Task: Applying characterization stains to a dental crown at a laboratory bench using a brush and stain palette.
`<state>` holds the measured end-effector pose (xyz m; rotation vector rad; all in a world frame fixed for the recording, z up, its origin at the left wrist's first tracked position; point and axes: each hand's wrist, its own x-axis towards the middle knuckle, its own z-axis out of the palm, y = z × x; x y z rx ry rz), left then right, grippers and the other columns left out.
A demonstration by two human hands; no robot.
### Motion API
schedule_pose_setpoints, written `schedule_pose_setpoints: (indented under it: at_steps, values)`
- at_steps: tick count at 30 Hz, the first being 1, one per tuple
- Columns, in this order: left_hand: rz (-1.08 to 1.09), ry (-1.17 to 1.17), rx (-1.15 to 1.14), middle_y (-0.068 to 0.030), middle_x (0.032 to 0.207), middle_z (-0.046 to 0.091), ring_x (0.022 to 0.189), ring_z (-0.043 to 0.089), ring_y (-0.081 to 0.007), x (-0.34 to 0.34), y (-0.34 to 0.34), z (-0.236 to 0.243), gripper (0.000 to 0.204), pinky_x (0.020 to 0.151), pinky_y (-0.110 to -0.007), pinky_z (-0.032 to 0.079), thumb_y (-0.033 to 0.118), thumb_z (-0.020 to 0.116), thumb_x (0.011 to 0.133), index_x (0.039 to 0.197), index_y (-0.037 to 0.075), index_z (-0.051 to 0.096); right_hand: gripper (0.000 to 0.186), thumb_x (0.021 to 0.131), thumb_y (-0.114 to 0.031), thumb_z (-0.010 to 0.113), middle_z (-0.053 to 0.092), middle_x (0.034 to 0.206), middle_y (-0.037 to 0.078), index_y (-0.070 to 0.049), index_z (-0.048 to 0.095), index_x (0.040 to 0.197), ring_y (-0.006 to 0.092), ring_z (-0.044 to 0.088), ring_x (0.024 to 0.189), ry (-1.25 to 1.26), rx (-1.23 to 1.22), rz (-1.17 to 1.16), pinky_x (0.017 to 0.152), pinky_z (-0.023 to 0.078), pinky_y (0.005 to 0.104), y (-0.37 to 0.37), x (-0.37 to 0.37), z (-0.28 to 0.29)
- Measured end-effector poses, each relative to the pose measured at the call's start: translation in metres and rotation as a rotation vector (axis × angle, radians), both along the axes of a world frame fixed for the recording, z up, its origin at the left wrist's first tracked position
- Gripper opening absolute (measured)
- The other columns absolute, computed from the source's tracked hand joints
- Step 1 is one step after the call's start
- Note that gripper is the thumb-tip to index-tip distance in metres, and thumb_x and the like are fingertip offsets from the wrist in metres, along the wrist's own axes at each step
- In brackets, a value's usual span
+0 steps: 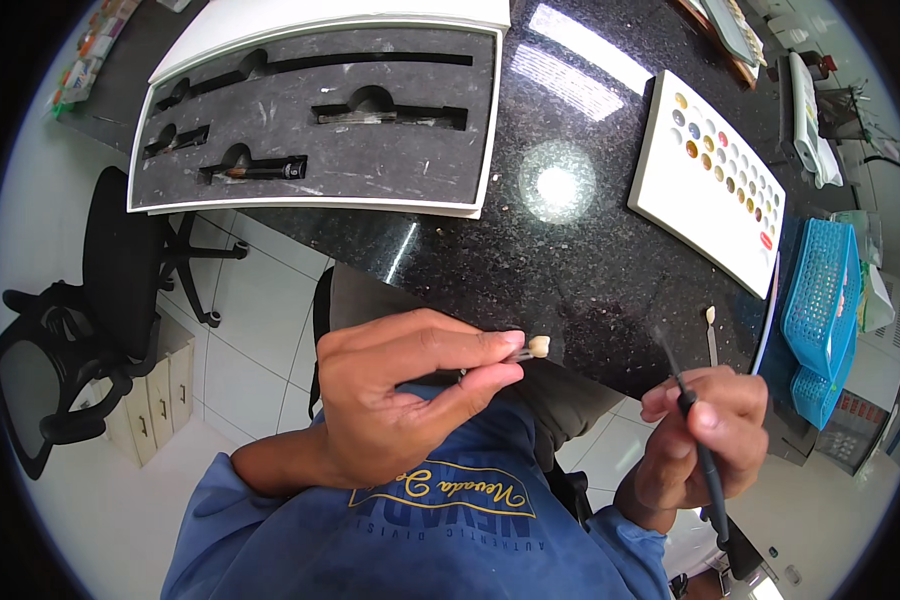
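In my left hand [410,390], thumb and fingertips pinch a small metal holder, mostly hidden by the fingers. A cream-coloured dental crown [539,346] sits at its end, just beyond the fingertips. My right hand [708,432] is closed round a slim dark-handled brush [711,470], its thin tip pointing up and away over the counter edge. That tip is blurred and stands apart from the crown. Ahead of the right hand, another small tooth-shaped piece on a thin metal stem [711,325] lies on the black counter [570,250].
A white case with dark foam [310,150] lies open at the far left, with a small dark tool in one slot. At the right rests a white palette [710,180] with coloured wells. Blue baskets [820,300] stand beyond it, and an office chair [100,300] is at left.
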<state>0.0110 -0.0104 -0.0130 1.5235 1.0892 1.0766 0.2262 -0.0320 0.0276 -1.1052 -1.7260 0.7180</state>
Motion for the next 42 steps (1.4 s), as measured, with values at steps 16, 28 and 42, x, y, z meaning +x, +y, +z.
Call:
schedule_pose_setpoints:
  at_steps: [16, 28, 42]
  values:
    - [0.074, -0.405, -0.561, -0.0167, 0.079, 0.065, 0.07, 0.067, -0.0224, 0.013, -0.013, 0.011, 0.013, 0.061, -0.028, 0.056, 0.007, 0.059, 0.084, 0.09, -0.005, 0.06, 0.026, 0.059, -0.007, 0.07, 0.061, 0.069, 0.004, -0.008, 0.069, 0.085, 0.0103, 0.057, 0.057, -0.223, 0.266, 0.05, 0.043, 0.04, 0.0181, -0.024, -0.002, 0.003]
    - [-0.519, -0.368, -0.737, -0.0147, 0.091, 0.065, 0.086, 0.064, -0.017, 0.054, -0.022, -0.008, 0.015, 0.075, -0.024, 0.051, 0.003, 0.056, 0.087, 0.097, -0.007, 0.062, 0.009, 0.071, -0.009, 0.068, 0.049, 0.071, 0.006, -0.009, 0.061, 0.077, 0.0212, 0.051, 0.064, -0.859, 0.011, -0.534, 0.054, 0.042, 0.0341, -0.007, 0.048, 0.005]
    - [-0.879, -0.363, -1.374, -0.0003, 0.08, 0.06, 0.068, 0.057, -0.0048, 0.128, -0.031, -0.079, 0.028, 0.062, -0.016, 0.049, 0.017, 0.056, 0.089, 0.109, -0.002, 0.055, 0.011, 0.082, -0.003, 0.054, 0.053, 0.069, 0.011, 0.001, 0.052, 0.092, 0.0156, 0.048, 0.059, 0.67, 0.374, -1.294, 0.051, 0.04, 0.0255, -0.157, 0.05, -0.08]
